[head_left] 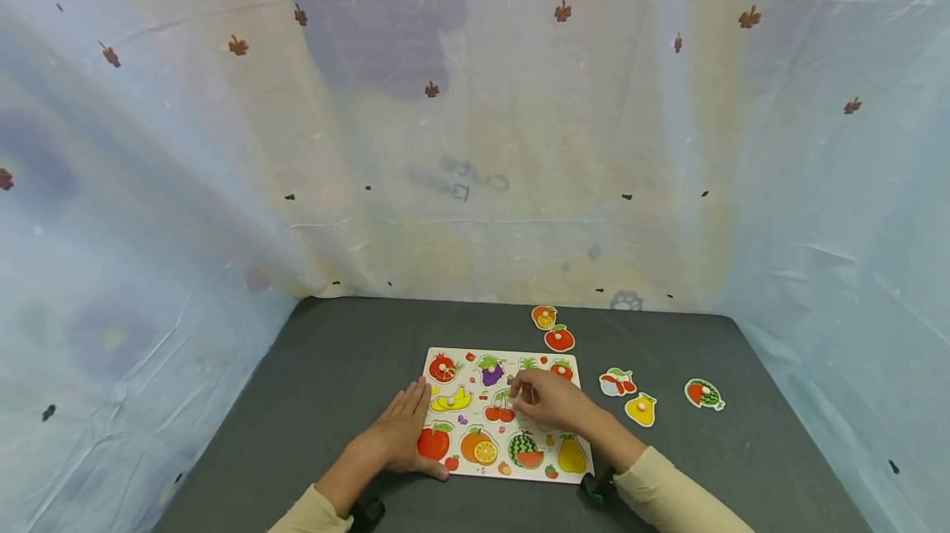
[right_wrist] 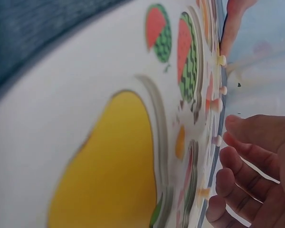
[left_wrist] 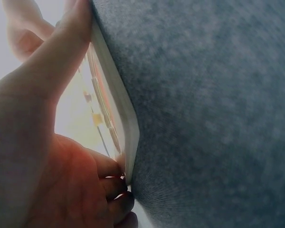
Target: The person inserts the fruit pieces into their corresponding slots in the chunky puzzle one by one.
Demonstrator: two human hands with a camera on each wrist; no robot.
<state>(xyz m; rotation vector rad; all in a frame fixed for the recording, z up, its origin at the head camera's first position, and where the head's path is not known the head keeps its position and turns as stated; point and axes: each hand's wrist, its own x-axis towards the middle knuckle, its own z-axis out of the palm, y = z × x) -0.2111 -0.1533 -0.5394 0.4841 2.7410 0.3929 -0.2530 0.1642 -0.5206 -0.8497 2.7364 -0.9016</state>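
Note:
A white fruit puzzle board [head_left: 505,356] lies on the dark table. My left hand [head_left: 404,426] rests along its left side with the fingers straight. In the left wrist view, the fingertips [left_wrist: 116,185] of that hand touch the board's edge. My right hand [head_left: 545,398] is over the board's right half, beside the printed cherries [head_left: 499,414]. Its fingers are loosely curled with nothing between them, and in the right wrist view the fingertips are right by a small knob [right_wrist: 217,141]. The pear recess [right_wrist: 109,166] and the watermelon recess [right_wrist: 186,59] show their printed pictures.
Loose pieces lie off the board: an orange [head_left: 544,318] and a red fruit [head_left: 559,339] behind it, cherries [head_left: 618,383], a pear [head_left: 641,410] and a watermelon [head_left: 703,393] at right. A patterned curtain [head_left: 475,145] hangs around the dark table [head_left: 334,368].

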